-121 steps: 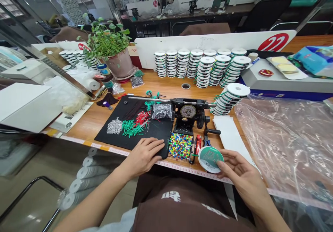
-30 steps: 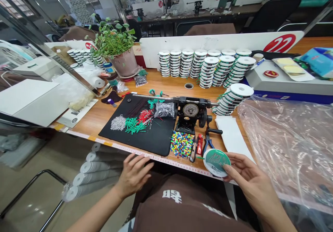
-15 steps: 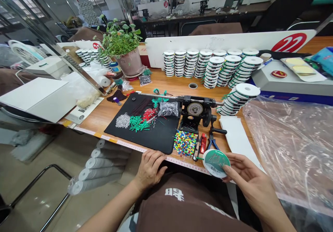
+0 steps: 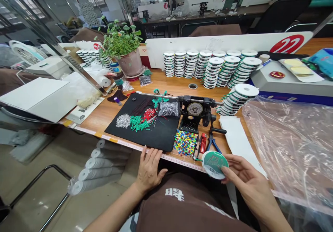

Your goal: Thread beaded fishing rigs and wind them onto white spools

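My right hand (image 4: 246, 181) holds a round green-labelled spool (image 4: 214, 164) at the table's front edge, fingers curled behind it. My left hand (image 4: 150, 169) lies open at the table edge, fingers stretched toward the black mat (image 4: 156, 136). On the mat sit piles of silver (image 4: 122, 120), green (image 4: 139, 123) and red pieces (image 4: 149, 113). A black hand-crank winder (image 4: 195, 113) stands behind a heap of coloured beads (image 4: 184, 143). Red cutters (image 4: 203, 143) and blue pliers (image 4: 213, 143) lie beside the beads.
Stacks of white spools (image 4: 208, 67) line the back, one leaning stack (image 4: 236, 98) to the right. A potted plant (image 4: 123, 50) stands at back left. Crinkled clear plastic (image 4: 291, 138) covers the right side. A sleeve of spools (image 4: 99, 168) hangs below the table.
My left hand slid off the mat, dropped below the table edge, then came back up to the edge. The right hand kept the spool and shifted slightly.
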`<state>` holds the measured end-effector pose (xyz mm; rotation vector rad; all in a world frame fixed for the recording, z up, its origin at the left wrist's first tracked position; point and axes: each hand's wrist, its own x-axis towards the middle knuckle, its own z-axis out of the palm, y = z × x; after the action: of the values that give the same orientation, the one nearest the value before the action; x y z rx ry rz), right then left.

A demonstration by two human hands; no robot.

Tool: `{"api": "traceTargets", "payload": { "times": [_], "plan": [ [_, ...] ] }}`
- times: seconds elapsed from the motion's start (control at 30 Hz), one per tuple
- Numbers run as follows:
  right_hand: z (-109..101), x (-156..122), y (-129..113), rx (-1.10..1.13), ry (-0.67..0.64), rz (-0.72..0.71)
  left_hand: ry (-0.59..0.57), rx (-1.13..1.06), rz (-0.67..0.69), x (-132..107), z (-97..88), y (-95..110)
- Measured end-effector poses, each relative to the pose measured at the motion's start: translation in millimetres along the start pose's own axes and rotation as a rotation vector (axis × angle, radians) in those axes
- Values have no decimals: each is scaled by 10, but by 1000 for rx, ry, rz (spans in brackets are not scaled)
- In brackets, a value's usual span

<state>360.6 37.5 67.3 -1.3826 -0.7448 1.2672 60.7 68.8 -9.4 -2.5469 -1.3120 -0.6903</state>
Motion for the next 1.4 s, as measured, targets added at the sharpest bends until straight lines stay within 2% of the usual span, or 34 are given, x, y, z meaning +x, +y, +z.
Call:
{"api": "traceTargets", "payload": {
  "times": [0.17, 0.3, 0.4, 0.47, 0.53, 0.63, 0.77, 1.0, 1.2, 1.27, 1.4],
  "plan": [
    [-28, -7, 6, -23, -8, -3, -82, -64, -9, 98, -47, 44],
    [-134, 9, 66, -42, -3, -9, -73, -72, 73, -129, -255, -195],
    [-169, 19, 101, -48, -21, 3, -80, -104, 66, -345, -436, -408],
    [-141, 15, 100, -42, -10, 5, -100, -105, 60, -404, -499, -464],
    [-89, 4, 83, -38, 1, -3, -74, -78, 51, -380, -488, -442],
    [-29, -14, 52, -32, 1, -16, -17, -5, -16, -264, -374, -353],
    [-51, -30, 44, -52, 9, -17, -8, 94, -81, -179, -229, -313],
    [-107, -55, 104, -61, 23, -25, -23, 160, -155, -81, -134, -279],
    [-75, -55, 119, -56, 3, -39, 57, 173, -241, 119, -61, -166],
    [-74, -55, 123, -55, 16, -44, 11, 165, -220, 170, -83, -150],
    [-63, -66, 121, -37, 9, -39, -171, 102, -166, 284, -154, -124]
  ]
}}
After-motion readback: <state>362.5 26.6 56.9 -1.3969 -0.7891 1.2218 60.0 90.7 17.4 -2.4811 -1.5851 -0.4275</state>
